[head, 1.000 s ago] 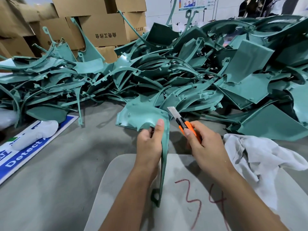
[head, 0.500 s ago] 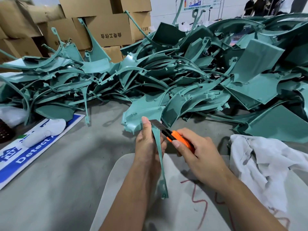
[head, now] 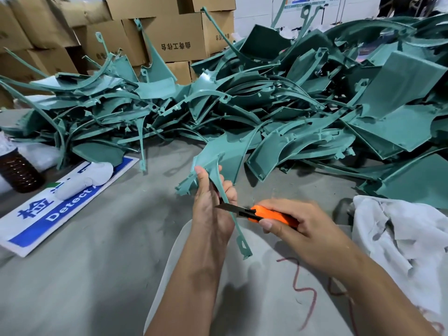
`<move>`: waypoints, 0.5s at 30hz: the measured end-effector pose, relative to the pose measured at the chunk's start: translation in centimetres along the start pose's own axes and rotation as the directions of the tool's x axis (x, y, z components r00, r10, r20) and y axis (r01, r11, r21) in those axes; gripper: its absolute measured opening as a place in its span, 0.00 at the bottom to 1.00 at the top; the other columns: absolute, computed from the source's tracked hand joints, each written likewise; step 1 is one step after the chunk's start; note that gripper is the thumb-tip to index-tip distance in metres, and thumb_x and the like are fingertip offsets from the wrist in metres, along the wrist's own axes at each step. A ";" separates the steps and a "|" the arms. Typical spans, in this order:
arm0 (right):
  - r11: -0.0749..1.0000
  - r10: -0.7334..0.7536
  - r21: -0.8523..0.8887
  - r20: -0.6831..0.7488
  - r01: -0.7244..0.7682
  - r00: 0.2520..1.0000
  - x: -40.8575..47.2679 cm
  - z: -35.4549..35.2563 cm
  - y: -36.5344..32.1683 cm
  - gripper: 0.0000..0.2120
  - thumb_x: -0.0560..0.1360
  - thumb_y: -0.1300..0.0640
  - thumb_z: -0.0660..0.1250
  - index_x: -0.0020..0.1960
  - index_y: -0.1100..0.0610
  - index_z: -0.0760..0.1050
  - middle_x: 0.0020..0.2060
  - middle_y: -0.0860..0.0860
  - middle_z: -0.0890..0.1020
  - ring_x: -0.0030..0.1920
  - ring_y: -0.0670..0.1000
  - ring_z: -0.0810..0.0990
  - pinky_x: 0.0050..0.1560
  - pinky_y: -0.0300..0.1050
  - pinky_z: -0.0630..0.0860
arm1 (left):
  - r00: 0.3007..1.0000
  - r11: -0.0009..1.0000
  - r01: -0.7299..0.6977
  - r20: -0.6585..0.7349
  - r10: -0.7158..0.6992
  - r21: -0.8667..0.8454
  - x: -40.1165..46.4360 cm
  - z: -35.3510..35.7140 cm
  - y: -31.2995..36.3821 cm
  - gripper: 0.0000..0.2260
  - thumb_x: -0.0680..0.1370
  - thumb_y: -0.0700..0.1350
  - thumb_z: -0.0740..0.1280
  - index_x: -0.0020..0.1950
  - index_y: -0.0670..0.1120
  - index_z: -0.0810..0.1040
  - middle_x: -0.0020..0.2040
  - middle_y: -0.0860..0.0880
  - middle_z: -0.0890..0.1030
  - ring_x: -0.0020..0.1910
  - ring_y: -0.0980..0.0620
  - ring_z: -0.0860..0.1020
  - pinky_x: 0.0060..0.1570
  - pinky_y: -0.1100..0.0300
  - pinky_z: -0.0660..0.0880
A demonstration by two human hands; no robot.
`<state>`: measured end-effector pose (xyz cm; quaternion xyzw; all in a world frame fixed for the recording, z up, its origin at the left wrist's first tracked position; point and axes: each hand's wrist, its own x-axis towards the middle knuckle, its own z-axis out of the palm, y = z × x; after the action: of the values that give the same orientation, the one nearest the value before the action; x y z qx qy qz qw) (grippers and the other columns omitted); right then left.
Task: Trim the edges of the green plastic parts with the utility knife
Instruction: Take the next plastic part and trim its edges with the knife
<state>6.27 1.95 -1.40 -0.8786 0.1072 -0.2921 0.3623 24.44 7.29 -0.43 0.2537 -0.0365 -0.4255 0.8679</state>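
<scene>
— Grey felt-like covering is seen on the work table [head: 101, 275], and behind it a big pile of green parts [head: 303, 112] is stacked in front of cardboard boxes [head: 174, 37]. Where is the part that is being trimmed?

— One green plastic part [head: 226, 161] is held upright above the table, near the front of the pile. It is gripped by the left hand [head: 211, 209] at the narrow middle; the thumb is pressed along one side and the fingers are curled round the other. Its thin lower strip hangs free below the hand.

— And the knife?

— The utility knife [head: 266, 214] is held in the right hand [head: 298, 229], whose fingers are wrapped round the orange handle. The blade is pointed to the left and is laid against the edge of the part, very close to the left palm.

— How is the part judged to handle?

— It is probably light, since it is carried with one hand. The wide panel looks stiff, but the thin strip is likely to bend under the blade. A hold just beside the cut is therefore advised, with the fingers kept behind the edge. The glossy surface may be slippery.

— What else is seen?

— A white cloth [head: 400, 238] lies at the right, a blue and white sign [head: 48, 214] at the left.
</scene>
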 end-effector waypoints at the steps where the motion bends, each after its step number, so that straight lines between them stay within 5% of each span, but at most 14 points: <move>1: 1.000 0.002 0.015 0.010 -0.002 1.000 -0.1 -0.1 -0.1 0.08 0.84 0.50 0.67 0.61 0.43 0.82 0.43 0.44 0.83 0.39 0.48 0.78 0.38 0.38 0.72 | 1.000 1.000 0.003 0.004 -0.003 -0.019 0.0 0.0 0.2 0.18 0.78 0.58 0.65 0.48 0.43 0.76 0.29 0.55 0.62 0.22 0.59 0.60 0.20 0.68 0.57; 4: 0.994 0.012 0.109 0.041 -0.017 0.999 -0.1 0.0 -0.3 0.09 0.82 0.48 0.69 0.61 0.43 0.84 0.45 0.46 0.85 0.41 0.48 0.80 0.41 0.40 0.75 | 1.000 0.999 -0.005 0.002 0.006 -0.043 0.3 -0.1 0.9 0.18 0.82 0.58 0.62 0.48 0.43 0.76 0.28 0.55 0.62 0.22 0.60 0.59 0.20 0.68 0.57; 8: 0.958 0.076 0.268 0.094 -0.099 0.993 -0.2 0.0 -0.4 0.14 0.78 0.39 0.72 0.61 0.42 0.85 0.48 0.53 0.85 0.45 0.59 0.83 0.42 0.56 0.80 | 1.000 0.998 0.000 0.015 0.001 -0.063 0.3 -0.2 1.5 0.19 0.84 0.58 0.59 0.47 0.43 0.75 0.26 0.55 0.62 0.20 0.59 0.59 0.19 0.68 0.56; 11: 0.941 0.078 0.313 0.159 -0.126 0.984 -0.3 -0.3 -0.2 0.12 0.79 0.49 0.73 0.61 0.47 0.86 0.45 0.54 0.83 0.38 0.48 0.78 0.35 0.42 0.74 | 1.000 0.997 -0.031 0.002 0.031 -0.077 0.2 -0.4 2.1 0.18 0.84 0.57 0.60 0.48 0.43 0.75 0.26 0.56 0.62 0.21 0.59 0.59 0.19 0.67 0.58; 15: 0.938 0.080 0.313 0.226 -0.150 0.971 -0.2 -0.6 -0.4 0.12 0.79 0.59 0.74 0.61 0.50 0.86 0.42 0.50 0.81 0.39 0.43 0.77 0.37 0.37 0.72 | 0.999 0.995 -0.045 -0.034 0.042 -0.091 0.3 -0.6 2.7 0.19 0.83 0.57 0.62 0.48 0.41 0.76 0.28 0.55 0.64 0.22 0.59 0.59 0.19 0.68 0.59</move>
<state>5.72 1.96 -0.92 -0.8242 0.0698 -0.1898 0.5289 26.73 8.61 0.29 0.2197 -0.0084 -0.4038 0.8881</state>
